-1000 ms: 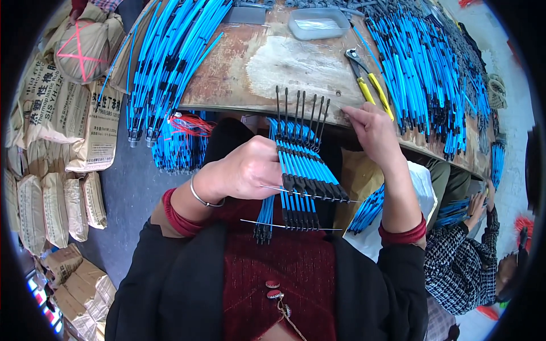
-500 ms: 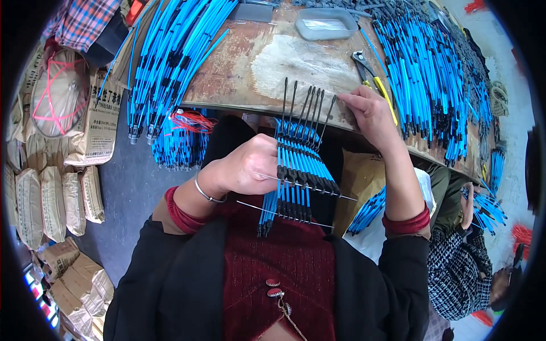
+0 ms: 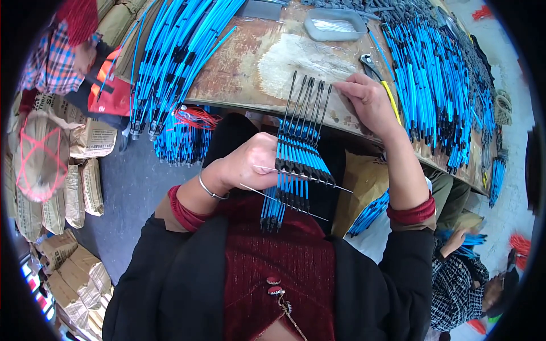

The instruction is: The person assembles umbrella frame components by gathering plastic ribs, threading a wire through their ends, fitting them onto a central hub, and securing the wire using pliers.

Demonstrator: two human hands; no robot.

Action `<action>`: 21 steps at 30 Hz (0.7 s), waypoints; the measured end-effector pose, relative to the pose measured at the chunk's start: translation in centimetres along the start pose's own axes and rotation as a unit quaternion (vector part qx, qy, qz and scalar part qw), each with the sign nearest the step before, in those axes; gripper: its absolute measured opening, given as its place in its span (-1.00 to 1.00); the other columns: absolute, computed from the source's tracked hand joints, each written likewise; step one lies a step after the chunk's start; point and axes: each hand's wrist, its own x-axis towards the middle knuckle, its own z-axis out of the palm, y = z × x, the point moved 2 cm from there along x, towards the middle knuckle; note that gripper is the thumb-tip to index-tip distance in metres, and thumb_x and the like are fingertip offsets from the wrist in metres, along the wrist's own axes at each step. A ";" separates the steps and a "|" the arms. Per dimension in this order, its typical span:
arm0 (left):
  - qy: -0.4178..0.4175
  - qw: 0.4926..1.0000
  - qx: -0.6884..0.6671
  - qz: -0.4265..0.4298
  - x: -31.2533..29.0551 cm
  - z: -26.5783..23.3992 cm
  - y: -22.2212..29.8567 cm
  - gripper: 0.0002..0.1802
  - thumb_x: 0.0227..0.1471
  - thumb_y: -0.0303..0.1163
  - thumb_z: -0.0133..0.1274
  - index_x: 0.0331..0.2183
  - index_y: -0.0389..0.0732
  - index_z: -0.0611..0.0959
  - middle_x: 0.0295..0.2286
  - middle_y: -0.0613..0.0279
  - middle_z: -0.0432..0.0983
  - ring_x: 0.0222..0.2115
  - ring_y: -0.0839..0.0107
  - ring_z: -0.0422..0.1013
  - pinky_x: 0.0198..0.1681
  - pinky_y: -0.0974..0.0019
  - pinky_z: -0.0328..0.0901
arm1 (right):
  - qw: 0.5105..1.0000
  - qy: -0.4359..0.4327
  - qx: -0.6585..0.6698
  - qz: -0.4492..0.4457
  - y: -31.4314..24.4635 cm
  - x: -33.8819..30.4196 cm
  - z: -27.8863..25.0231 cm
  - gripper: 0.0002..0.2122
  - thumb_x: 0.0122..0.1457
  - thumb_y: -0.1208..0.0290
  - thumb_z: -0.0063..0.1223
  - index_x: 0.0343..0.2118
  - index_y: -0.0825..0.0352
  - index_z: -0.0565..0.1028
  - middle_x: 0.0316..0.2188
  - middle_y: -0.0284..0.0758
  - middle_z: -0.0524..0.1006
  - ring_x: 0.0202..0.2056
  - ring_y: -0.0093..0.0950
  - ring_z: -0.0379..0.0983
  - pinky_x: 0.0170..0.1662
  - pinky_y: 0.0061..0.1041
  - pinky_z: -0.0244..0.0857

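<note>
Over my lap, my left hand (image 3: pixel 256 161) is closed around one side of a row of thin blue rods (image 3: pixel 304 154) with black ends. Two thin metal pins cross the row, and the upper pin (image 3: pixel 343 188) sticks out at its right side. Slender black strips (image 3: pixel 300 91) stand up from the row's far end toward the table. At the tip of the rightmost strip, the thumb and forefinger of my right hand (image 3: pixel 372 105) are pinched together. Just beyond that hand lie yellow-handled pliers (image 3: pixel 388 94).
The worn wooden table (image 3: pixel 239 68) bears blue rod piles at left (image 3: pixel 179 51) and right (image 3: pixel 426 79), plus a clear tray (image 3: pixel 335 25) of thin pins. Paper sacks (image 3: pixel 54 199) stand on the left floor. One person (image 3: pixel 54 62) is far left; another (image 3: pixel 460 290) sits at right.
The view has shifted slightly. My right hand stays at the strips' tips, where the strips now stand closer together. At far left, the person and the strapped hat have moved.
</note>
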 end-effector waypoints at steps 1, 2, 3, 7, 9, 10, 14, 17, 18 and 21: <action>0.001 1.000 0.000 0.000 0.0 0.1 -0.1 -0.59 -0.14 -0.26 0.08 -0.28 -0.38 0.60 -0.28 -0.02 0.53 -0.28 0.20 0.50 -0.14 0.27 0.34 | 1.000 -0.001 0.011 -0.003 0.1 0.1 0.0 -0.82 0.00 0.62 0.02 -0.32 0.28 0.56 -0.50 -0.32 0.46 -0.45 -0.40 0.43 -0.36 -0.54 0.29; 0.016 0.999 0.024 0.016 -0.2 0.4 -0.2 -0.67 -0.12 -0.35 0.07 -0.29 -0.35 0.60 -0.32 0.03 0.54 -0.33 0.23 0.50 -0.20 0.30 0.36 | 1.000 -0.002 0.013 -0.004 0.2 0.2 -0.1 -0.82 0.00 0.62 0.02 -0.32 0.28 0.56 -0.50 -0.32 0.46 -0.45 -0.40 0.43 -0.36 -0.54 0.29; 0.031 0.998 0.048 0.033 -0.3 0.6 -0.3 -0.75 -0.10 -0.43 0.05 -0.31 -0.33 0.60 -0.36 0.07 0.54 -0.37 0.26 0.50 -0.27 0.33 0.38 | 1.000 -0.005 0.021 -0.001 0.3 0.3 -0.1 -0.82 0.00 0.62 0.02 -0.31 0.28 0.56 -0.50 -0.32 0.46 -0.45 -0.41 0.43 -0.36 -0.55 0.29; 0.038 0.998 0.047 0.018 -0.2 0.5 -0.3 -0.82 -0.07 -0.54 0.03 -0.32 -0.30 0.59 -0.42 0.14 0.56 -0.43 0.33 0.51 -0.34 0.38 0.40 | 1.000 -0.010 0.026 0.004 0.4 0.7 0.1 -0.81 0.00 0.63 0.01 -0.31 0.28 0.56 -0.50 -0.32 0.46 -0.46 -0.43 0.43 -0.37 -0.57 0.29; 0.034 0.999 0.034 0.001 -0.1 0.4 -0.5 -0.82 -0.06 -0.54 0.02 -0.31 -0.31 0.59 -0.43 0.15 0.56 -0.43 0.36 0.51 -0.34 0.39 0.40 | 1.000 -0.005 -0.001 -0.001 0.3 1.0 0.3 -0.80 0.00 0.63 0.01 -0.30 0.28 0.55 -0.50 -0.32 0.46 -0.45 -0.43 0.43 -0.37 -0.57 0.29; 0.036 0.998 0.050 0.018 0.0 0.4 -0.5 -0.82 -0.06 -0.54 0.02 -0.32 -0.31 0.59 -0.42 0.14 0.56 -0.43 0.34 0.51 -0.34 0.38 0.40 | 1.000 -0.005 0.000 0.000 0.3 1.0 0.2 -0.80 0.00 0.63 0.01 -0.30 0.28 0.55 -0.50 -0.32 0.46 -0.45 -0.43 0.43 -0.37 -0.57 0.29; 0.036 0.994 0.088 0.058 0.1 0.1 -0.7 -0.82 -0.06 -0.53 0.02 -0.32 -0.30 0.60 -0.42 0.13 0.56 -0.43 0.30 0.51 -0.35 0.36 0.41 | 1.000 0.008 0.015 0.014 0.3 0.6 -0.3 -0.81 0.00 0.63 0.01 -0.32 0.27 0.56 -0.50 -0.31 0.46 -0.45 -0.40 0.44 -0.37 -0.54 0.30; 0.030 0.991 0.104 0.076 0.1 0.1 -1.1 -0.83 -0.06 -0.52 0.02 -0.33 -0.28 0.60 -0.41 0.13 0.56 -0.43 0.28 0.51 -0.35 0.35 0.40 | 0.999 0.012 -0.037 -0.013 0.5 0.2 -0.3 -0.81 -0.01 0.64 0.01 -0.33 0.26 0.56 -0.49 -0.31 0.46 -0.44 -0.37 0.44 -0.37 -0.51 0.30; 0.032 0.992 0.102 0.069 0.1 0.1 -1.2 -0.81 -0.12 -0.50 0.08 -0.34 -0.27 0.62 -0.40 0.14 0.57 -0.42 0.30 0.52 -0.32 0.35 0.41 | 0.999 0.012 -0.036 -0.012 0.5 0.2 -0.2 -0.81 -0.01 0.64 0.01 -0.33 0.26 0.56 -0.49 -0.31 0.46 -0.44 -0.37 0.44 -0.37 -0.51 0.30; 0.035 0.993 0.097 0.055 0.2 0.2 -1.3 -0.74 -0.23 -0.47 0.20 -0.35 -0.25 0.65 -0.38 0.16 0.58 -0.40 0.33 0.53 -0.28 0.36 0.41 | 0.999 0.013 -0.035 -0.010 0.3 0.6 0.1 -0.80 -0.01 0.64 0.00 -0.33 0.26 0.56 -0.49 -0.31 0.46 -0.44 -0.34 0.43 -0.36 -0.49 0.31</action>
